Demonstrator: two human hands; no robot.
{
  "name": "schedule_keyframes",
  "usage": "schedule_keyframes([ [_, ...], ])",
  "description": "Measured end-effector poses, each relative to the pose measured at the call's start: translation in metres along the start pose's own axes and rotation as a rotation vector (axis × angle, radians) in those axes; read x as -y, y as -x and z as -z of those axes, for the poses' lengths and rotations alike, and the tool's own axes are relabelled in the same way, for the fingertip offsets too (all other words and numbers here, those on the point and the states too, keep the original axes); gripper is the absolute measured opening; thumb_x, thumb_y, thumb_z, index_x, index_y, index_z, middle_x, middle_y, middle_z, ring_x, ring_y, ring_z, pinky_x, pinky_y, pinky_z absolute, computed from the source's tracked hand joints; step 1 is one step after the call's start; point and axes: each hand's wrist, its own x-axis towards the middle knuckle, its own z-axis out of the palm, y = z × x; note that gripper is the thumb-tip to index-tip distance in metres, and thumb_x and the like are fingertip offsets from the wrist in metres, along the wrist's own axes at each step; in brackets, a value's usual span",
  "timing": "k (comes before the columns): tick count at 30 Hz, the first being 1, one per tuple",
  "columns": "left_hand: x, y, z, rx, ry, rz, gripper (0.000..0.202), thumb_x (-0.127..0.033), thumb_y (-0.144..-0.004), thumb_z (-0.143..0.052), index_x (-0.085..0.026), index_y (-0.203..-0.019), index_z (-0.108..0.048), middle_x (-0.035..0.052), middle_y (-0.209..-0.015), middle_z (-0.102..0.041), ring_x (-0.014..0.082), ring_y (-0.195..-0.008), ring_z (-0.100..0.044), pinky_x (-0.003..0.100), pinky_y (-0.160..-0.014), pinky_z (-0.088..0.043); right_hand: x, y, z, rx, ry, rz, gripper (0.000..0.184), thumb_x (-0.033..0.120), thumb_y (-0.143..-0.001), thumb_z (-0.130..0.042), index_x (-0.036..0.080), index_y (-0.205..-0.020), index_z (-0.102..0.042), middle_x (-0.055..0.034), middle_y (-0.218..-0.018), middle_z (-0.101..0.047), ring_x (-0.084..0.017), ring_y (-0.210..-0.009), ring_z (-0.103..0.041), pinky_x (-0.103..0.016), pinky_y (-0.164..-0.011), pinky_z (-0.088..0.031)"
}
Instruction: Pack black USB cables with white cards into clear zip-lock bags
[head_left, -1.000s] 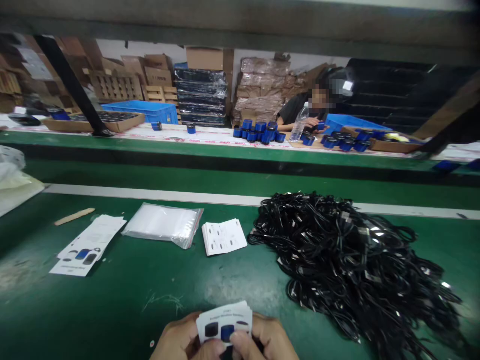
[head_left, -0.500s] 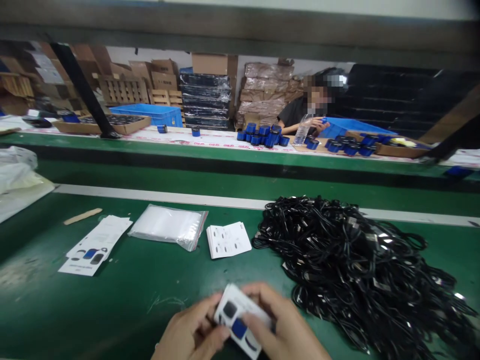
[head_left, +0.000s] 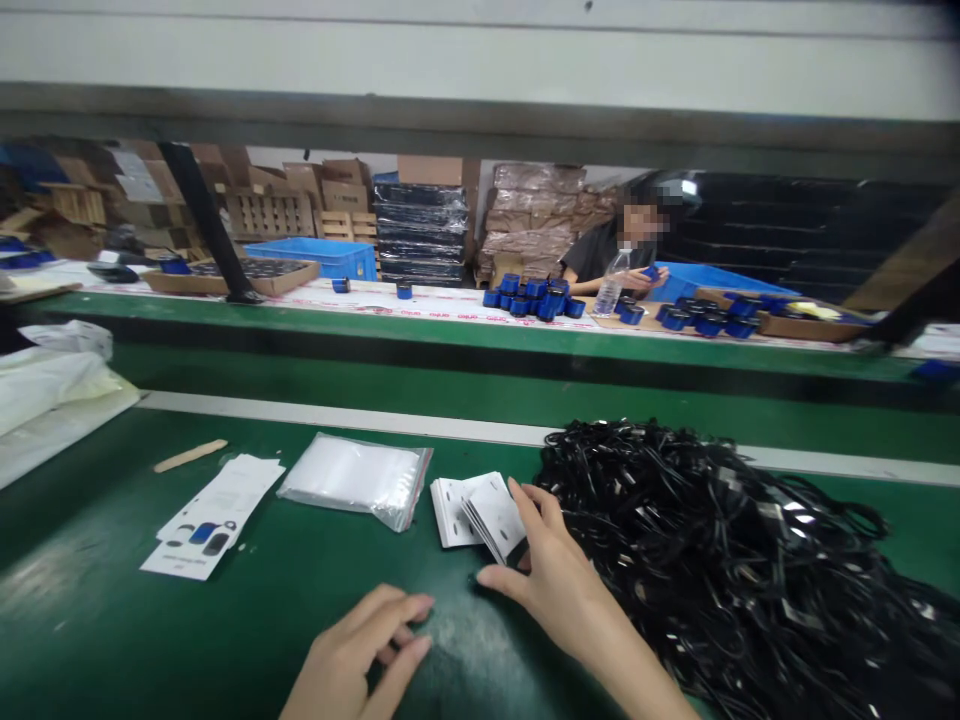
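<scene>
Lately reached out to the small stack of white cards at mid-belt and tipped its top few cards up on edge with the right hand, coming in from 5 o'clock of the stack. Kept that hand spread and about half open, index tip on the raised cards and thumb stretched low toward 9 o'clock, propping rather than clamping as far as could be seen. Held a printed bundle between both hands half a second before, close to the body. Saw no such bundle in either hand at this moment, and could not tell where it went or whether it made up the raised cards. Left the left hand empty at 7 o'clock of the stack, loosely curled, palm down just over the green belt. Read as work shifted from the bundle to the card stack. Found, outward from the stack, a pack of clear plastic bags just beside it at 9 o'clock, printed leaflets farther the same way, a wooden stick at 10 o'clock, and a heap of black cables close by at 3 o'clock. Spotted, well apart at 12 o'clock across the line, a co-worker beside a water bottle and a cluster of blue pieces.
</scene>
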Motion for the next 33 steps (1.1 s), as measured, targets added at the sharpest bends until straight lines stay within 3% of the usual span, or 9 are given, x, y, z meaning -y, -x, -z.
schedule_keyframes([
  [2, 0.002, -0.006, 0.011, -0.007, -0.067, -0.025, 0.022, -0.031, -0.086, -0.052, -0.03, -0.1, -0.068, -0.0016, -0.09, -0.069, 0.0113, -0.072, -0.067, 0.011, -0.064, -0.052, 0.001, 0.002, 0.0, 0.013, 0.145, 0.026, 0.083, 0.021, -0.07, -0.075, 0.017, -0.142, -0.032, -0.015, -0.142, -0.03, -0.027, -0.116, -0.054, -0.029, -0.089, -0.049],
  [6, 0.001, -0.014, 0.019, -0.008, -0.117, -0.023, 0.024, -0.032, -0.088, -0.05, -0.031, -0.104, -0.067, -0.0025, -0.089, -0.068, 0.0111, -0.071, -0.066, 0.012, -0.061, -0.052, 0.007, -0.009, -0.004, -0.064, 0.393, 0.052, 0.034, 0.026, -0.082, -0.066, 0.016, -0.115, -0.061, -0.0119, -0.116, -0.055, -0.021, -0.083, -0.067, -0.029, -0.074, -0.054],
  [8, 0.001, -0.015, 0.017, -0.021, -0.125, -0.041, 0.024, -0.033, -0.089, -0.049, -0.031, -0.104, -0.067, -0.0032, -0.088, -0.068, 0.0107, -0.07, -0.066, 0.013, -0.06, -0.051, 0.014, -0.016, -0.005, -0.1, 0.445, 0.045, 0.022, 0.03, -0.087, -0.06, 0.017, -0.103, -0.067, -0.0114, -0.105, -0.058, -0.024, -0.08, -0.066, -0.032, -0.065, -0.054],
  [14, 0.009, -0.036, 0.027, -0.103, -0.424, -0.176, 0.026, -0.034, -0.091, -0.043, -0.026, -0.102, -0.065, 0.0016, -0.098, -0.067, 0.0176, -0.09, -0.065, 0.025, -0.077, -0.052, 0.029, -0.024, -0.01, -0.143, 0.566, 0.104, 0.037, 0.049, -0.082, -0.061, 0.017, -0.094, -0.073, -0.0142, -0.099, -0.062, -0.031, -0.095, -0.057, -0.041, -0.079, -0.049],
  [16, 0.01, -0.053, 0.033, -0.149, -0.497, -0.155, 0.028, -0.032, -0.092, -0.04, -0.021, -0.101, -0.063, 0.0054, -0.099, -0.065, 0.0212, -0.094, -0.062, 0.031, -0.08, -0.051, 0.03, -0.024, -0.012, -0.125, 0.587, 0.135, 0.042, 0.053, -0.08, -0.061, 0.015, -0.092, -0.074, -0.0176, -0.112, -0.061, -0.035, -0.103, -0.054, -0.045, -0.084, -0.047],
  [19, 0.011, -0.079, 0.036, -0.165, -0.565, -0.121, 0.027, -0.033, -0.088, -0.048, -0.018, -0.107, -0.059, 0.0093, -0.105, -0.06, 0.0272, -0.102, -0.055, 0.041, -0.086, -0.045, 0.027, -0.022, -0.015, -0.073, 0.604, 0.188, 0.051, 0.056, -0.08, -0.059, 0.013, -0.104, -0.071, -0.0191, -0.138, -0.045, -0.041, -0.125, -0.039, -0.053, -0.097, -0.038],
  [25, 0.013, -0.101, 0.03, -0.132, -0.698, -0.031, 0.03, -0.043, -0.075, -0.062, -0.014, -0.083, -0.061, 0.0121, -0.086, -0.056, 0.0343, -0.085, -0.053, 0.045, -0.073, -0.045, 0.025, -0.015, -0.007, 0.037, 0.58, 0.199, 0.067, 0.051, -0.078, -0.066, 0.008, -0.128, -0.055, -0.02, -0.14, -0.043, -0.04, -0.132, -0.031, -0.06, -0.109, -0.016],
  [29, 0.016, -0.104, 0.033, -0.074, -0.707, 0.005, 0.019, -0.031, -0.081, -0.054, -0.014, -0.075, -0.061, 0.0116, -0.081, -0.056, 0.0332, -0.085, -0.055, 0.042, -0.074, -0.044, 0.027, -0.005, 0.005, -0.031, 0.562, 0.166, 0.066, 0.037, -0.08, -0.068, 0.007, -0.134, -0.047, -0.0219, -0.141, -0.041, -0.039, -0.128, -0.037, -0.057, -0.107, -0.026],
  [33, 0.021, -0.101, 0.04, -0.012, -0.666, 0.003, 0.018, -0.024, -0.085, -0.05, -0.018, -0.071, -0.06, 0.0064, -0.078, -0.057, 0.0267, -0.082, -0.059, 0.036, -0.074, -0.044, 0.035, -0.001, 0.005, -0.115, 0.439, 0.302, 0.049, 0.023, -0.082, -0.065, 0.011, -0.129, -0.054, -0.0189, -0.131, -0.052, -0.034, -0.114, -0.052, -0.049, -0.094, -0.046],
])
